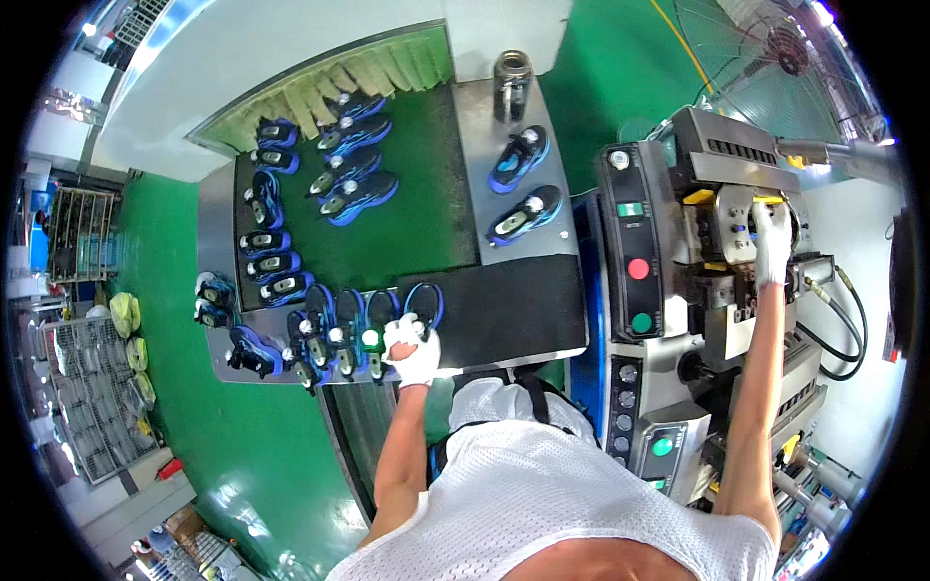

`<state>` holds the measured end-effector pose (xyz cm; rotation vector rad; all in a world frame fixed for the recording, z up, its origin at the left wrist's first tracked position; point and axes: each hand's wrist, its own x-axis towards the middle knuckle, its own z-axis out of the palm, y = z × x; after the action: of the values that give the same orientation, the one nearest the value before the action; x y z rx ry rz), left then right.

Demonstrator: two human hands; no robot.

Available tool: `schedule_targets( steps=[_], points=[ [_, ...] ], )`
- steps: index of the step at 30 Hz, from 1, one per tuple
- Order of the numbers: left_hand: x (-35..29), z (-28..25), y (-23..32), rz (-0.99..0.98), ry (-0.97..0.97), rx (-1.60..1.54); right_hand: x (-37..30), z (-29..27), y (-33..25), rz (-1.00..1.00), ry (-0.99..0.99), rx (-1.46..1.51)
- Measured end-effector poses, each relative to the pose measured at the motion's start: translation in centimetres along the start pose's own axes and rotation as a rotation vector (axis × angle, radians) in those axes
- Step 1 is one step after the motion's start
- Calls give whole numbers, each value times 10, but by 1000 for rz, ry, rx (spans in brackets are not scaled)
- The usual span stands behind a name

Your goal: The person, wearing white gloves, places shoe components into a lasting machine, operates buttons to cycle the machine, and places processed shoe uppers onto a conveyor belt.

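A worker's gloved left hand [414,354], at seven o'clock, rests over the near end of a black-and-blue shoe [426,296] standing on the workbench [509,315], its toe toward twelve; whether the fingers grip cannot be told. More shoes [349,312] line up toward nine. At three o'clock, the gloved right hand [773,244] reaches into a metal machine [722,150] near a yellow strip [768,199], its hold hidden.

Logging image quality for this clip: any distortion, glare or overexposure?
Head view: black corners, and the white housing looks bowed; same view: glare on the green floor at lower left; left hand and right hand gloves look nearly washed out.
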<state>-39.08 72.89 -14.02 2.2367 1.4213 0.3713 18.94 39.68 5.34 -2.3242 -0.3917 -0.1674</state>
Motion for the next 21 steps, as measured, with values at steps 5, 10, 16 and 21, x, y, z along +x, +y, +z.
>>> schedule_targets(
  steps=[5,10,16,21],
  points=[
    [36,-21,3,72,-340,-17,-224,77,-24,-89,-131,-411],
    [118,-97,-68,89,-65,-258,-270,108,-28,108,-500,-1054],
    [226,-124,-194,-506,208,262,-301,107,-77,214,-348,-766],
    [300,-120,-255,-390,140,318,-356,137,-110,425,-696,-847]
  ],
)
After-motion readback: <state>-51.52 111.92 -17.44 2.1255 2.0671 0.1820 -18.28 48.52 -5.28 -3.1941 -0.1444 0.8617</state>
